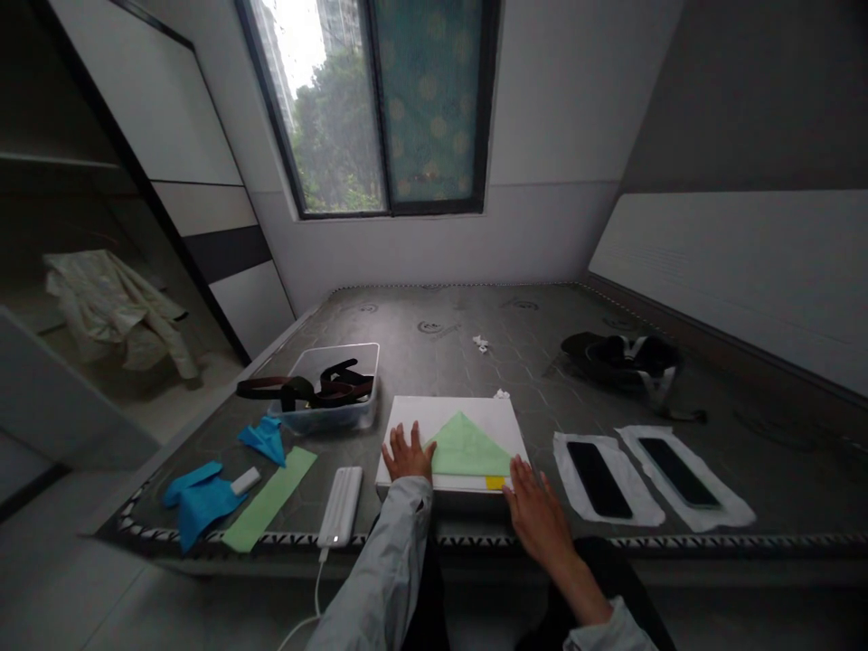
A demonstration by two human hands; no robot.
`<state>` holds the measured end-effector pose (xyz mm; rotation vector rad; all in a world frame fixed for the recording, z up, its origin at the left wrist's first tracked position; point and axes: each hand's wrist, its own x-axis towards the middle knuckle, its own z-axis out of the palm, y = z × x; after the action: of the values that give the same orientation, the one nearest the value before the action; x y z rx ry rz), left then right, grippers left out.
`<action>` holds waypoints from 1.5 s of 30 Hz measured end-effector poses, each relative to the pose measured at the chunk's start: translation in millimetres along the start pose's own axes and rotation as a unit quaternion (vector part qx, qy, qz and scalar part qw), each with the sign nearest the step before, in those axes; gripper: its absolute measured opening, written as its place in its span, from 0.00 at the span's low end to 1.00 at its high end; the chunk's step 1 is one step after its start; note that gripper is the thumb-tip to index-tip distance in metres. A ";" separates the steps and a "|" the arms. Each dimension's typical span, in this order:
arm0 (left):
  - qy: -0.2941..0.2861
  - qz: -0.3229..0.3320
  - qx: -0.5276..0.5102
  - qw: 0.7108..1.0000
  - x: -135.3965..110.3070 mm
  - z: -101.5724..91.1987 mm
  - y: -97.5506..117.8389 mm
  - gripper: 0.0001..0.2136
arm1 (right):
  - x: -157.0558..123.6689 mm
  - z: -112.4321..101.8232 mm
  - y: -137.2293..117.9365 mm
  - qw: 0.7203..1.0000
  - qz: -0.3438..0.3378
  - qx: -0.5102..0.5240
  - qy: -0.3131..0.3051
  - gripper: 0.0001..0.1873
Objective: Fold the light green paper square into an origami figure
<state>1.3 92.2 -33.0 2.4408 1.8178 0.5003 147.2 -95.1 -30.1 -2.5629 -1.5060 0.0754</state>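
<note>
A light green sheet of paper folded into a triangle [467, 448] lies on a white box [413, 411] in front of me, its point facing away. My left hand [410, 454] rests flat on the box with fingers spread, the thumb at the triangle's left corner. At the right corner, my right hand [535, 506] lies with its fingers stretched out, the fingertips touching the paper and the box edge. A small yellow patch [495, 483] shows on the box just below the triangle's lower edge.
Left of the box are a white power bank [341, 506] with a cable, a green paper strip [271, 500], blue paper pieces [207, 504] and a clear bin [366, 411] with belts. Two phones [599, 479] on white cloths and a dark cap [610, 357] lie right.
</note>
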 end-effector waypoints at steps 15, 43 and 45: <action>-0.113 0.395 -0.077 0.908 -80.8 8.6 30.6 0.30 | -4.1 2.7 -0.8 0.998 0.038 -0.044 0.039 0.30; 0.023 0.132 -0.044 0.990 -63.4 -6.6 -44.2 0.24 | 24.3 0.6 -6.8 0.969 0.119 0.135 0.170 0.21; 0.040 0.150 -0.061 0.986 -62.6 -3.6 -46.1 0.23 | 24.6 -1.9 -6.2 0.968 0.123 0.159 0.147 0.24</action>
<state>-58.1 46.8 -54.5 2.6536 1.4002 0.7163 154.2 -71.0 -26.2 -2.3591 -0.9786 -0.0301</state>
